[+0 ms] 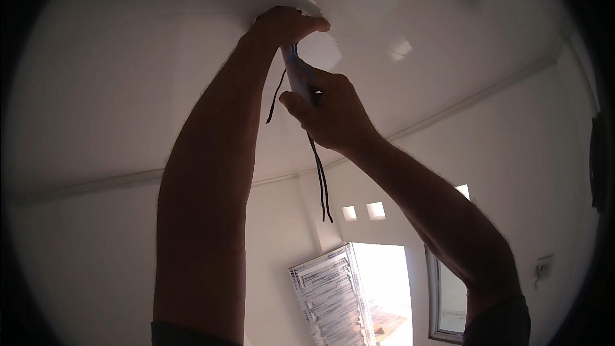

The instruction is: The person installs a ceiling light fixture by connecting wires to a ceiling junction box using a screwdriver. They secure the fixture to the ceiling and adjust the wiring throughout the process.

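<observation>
Both my arms reach up to the ceiling. My left hand is up against it, beside a pale flat-edged piece; one digit points right, and its other fingers are mostly hidden. Just below, my right hand is closed around a pale, tube-like piece, thumb on its near side. Blue wire runs along the upper part of this piece, between the two hands. Two black wires dangle under my right hand. Another short black wire hangs to the left of the piece.
The glossy white ceiling meets pale walls along a trim strip. Below stands a slatted or wrapped door panel next to a bright doorway. A framed window and a wall switch or socket are at right.
</observation>
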`<state>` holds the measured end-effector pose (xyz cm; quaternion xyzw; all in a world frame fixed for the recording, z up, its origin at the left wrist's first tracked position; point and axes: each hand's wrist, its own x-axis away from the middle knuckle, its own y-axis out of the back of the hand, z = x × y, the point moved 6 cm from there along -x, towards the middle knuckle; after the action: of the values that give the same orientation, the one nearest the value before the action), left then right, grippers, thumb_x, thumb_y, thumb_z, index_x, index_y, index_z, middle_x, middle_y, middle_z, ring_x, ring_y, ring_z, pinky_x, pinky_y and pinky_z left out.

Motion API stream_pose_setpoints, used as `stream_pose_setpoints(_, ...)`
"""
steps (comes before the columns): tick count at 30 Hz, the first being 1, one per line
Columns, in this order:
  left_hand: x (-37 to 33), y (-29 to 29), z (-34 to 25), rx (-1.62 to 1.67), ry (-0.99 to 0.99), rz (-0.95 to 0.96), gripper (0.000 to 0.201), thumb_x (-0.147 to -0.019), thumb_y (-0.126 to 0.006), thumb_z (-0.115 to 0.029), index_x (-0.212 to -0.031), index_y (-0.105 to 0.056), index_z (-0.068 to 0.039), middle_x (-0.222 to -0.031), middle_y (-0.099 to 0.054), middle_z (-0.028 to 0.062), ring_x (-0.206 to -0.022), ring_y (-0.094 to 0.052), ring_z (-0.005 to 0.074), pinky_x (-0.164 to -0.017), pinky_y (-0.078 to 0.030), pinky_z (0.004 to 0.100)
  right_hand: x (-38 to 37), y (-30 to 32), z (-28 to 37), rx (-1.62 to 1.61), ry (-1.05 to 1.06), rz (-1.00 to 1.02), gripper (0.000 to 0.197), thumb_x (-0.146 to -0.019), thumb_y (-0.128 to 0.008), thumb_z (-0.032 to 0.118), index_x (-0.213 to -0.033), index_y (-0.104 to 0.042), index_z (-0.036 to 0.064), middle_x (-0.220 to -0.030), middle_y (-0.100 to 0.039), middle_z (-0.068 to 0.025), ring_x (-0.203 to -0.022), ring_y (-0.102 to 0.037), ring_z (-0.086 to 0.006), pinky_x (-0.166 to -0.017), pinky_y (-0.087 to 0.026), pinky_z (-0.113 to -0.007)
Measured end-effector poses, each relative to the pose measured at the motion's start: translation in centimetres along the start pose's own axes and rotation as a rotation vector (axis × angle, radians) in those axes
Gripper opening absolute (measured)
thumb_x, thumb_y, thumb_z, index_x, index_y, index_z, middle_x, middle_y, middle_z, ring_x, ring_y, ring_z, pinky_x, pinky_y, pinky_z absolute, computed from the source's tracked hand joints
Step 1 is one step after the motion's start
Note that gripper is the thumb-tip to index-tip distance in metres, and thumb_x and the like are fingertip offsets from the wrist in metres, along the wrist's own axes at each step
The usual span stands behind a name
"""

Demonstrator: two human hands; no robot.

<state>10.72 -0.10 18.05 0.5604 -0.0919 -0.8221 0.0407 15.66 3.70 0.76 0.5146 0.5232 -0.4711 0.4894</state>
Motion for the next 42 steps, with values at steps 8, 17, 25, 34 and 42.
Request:
stream_pose_setpoints(8, -0.9, -0.9, 1.4, 0.0, 0.001, -0.045, 0.079, -0.063, -0.068, -0.084, -0.063, -0.058, -0.006, -0.061, -0.056, 0.0058, -0.061, -0.06, 0.0218, -0.061, -0.047, 0.0381, 0.1, -0.7, -0.3, -0.104, -0.015, 0.012, 0.044, -0.087, -0.069, 0.018, -0.121, -0.059, -0.0093, -0.068, -0.066, -0.0151, -0.061, -0.067, -0.022, -0.064, -0.054, -0.036)
stream_pose_setpoints(17, -1.2, -1.0, -0.1, -0.015, 0.011, -0.039, 0.08, -0.062, -0.067, -0.087, -0.059, -0.054, -0.009, -0.055, -0.05, 0.0021, -0.052, -0.053, 0.0182, -0.055, -0.042, 0.0354, 0.5, -1.2, -1.8, -0.729, -0.183, -0.148, 0.056, -0.088, -0.071, 0.017, -0.136, -0.051, -0.0039, -0.077, -0.061, -0.0055, -0.052, -0.052, -0.0108, -0.048, -0.041, -0.026)
stream_pose_setpoints(25, -1.8, -1.4, -0.4, 0.057, -0.052, -0.087, 0.074, -0.065, -0.072, -0.082, -0.06, -0.055, -0.01, -0.054, -0.048, 0.0, -0.05, -0.051, 0.0165, -0.052, -0.04, 0.0347, -1.6, -0.6, -6.7, -1.006, -0.206, -0.029, 0.044, -0.095, -0.057, 0.016, -0.137, -0.052, 0.0009, -0.111, -0.061, -0.0123, -0.101, -0.059, -0.0195, -0.079, -0.049, -0.036)
stream_pose_setpoints(34, 0.5, -1.2, -3.7, 0.27, -0.03, 0.113, 0.088, -0.066, -0.074, -0.08, -0.099, -0.072, 0.002, -0.092, -0.069, 0.0159, -0.088, -0.069, 0.0248, -0.078, -0.053, 0.0381, -8.0, 0.3, -9.3, -0.677, 0.058, -0.296, 0.028, -0.088, -0.068, 0.007, -0.116, -0.067, 0.0052, -0.109, -0.066, -0.0137, -0.096, -0.069, -0.0219, -0.081, -0.06, -0.038)
stream_pose_setpoints(42, 0.1, -1.4, -2.3, 0.184, 0.025, 0.031, 0.093, -0.063, -0.078, -0.078, -0.105, -0.07, 0.005, -0.1, -0.069, 0.0184, -0.092, -0.069, 0.0253, -0.08, -0.053, 0.0379, -8.3, 0.0, -7.6, -0.705, -0.046, -0.32, 0.018, -0.088, -0.066, 0.011, -0.103, -0.069, 0.0001, -0.09, -0.068, -0.0116, -0.077, -0.068, -0.0193, -0.064, -0.057, -0.034)
